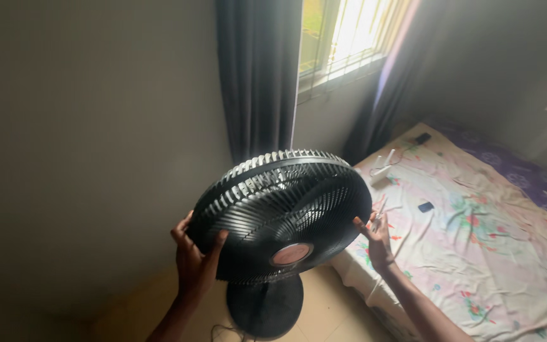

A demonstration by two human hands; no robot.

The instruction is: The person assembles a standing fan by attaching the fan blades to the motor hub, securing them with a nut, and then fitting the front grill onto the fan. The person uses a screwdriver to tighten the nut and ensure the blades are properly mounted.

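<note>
A black standing fan with a round grille head (283,212) fills the middle of the view, its face tilted up towards me, with a reddish round badge at the grille's centre. My left hand (194,256) grips the left rim of the grille, thumb over the front. On the right rim, my right hand (375,237) presses with its fingers spread against the edge. The fan's round black base (264,310) stands on the floor below the head.
A bed with a flowered sheet (476,240) lies at the right; small dark objects and a white item with a cable rest on it. Dark curtains (257,76) flank a bright window behind the fan. A bare wall stands at the left.
</note>
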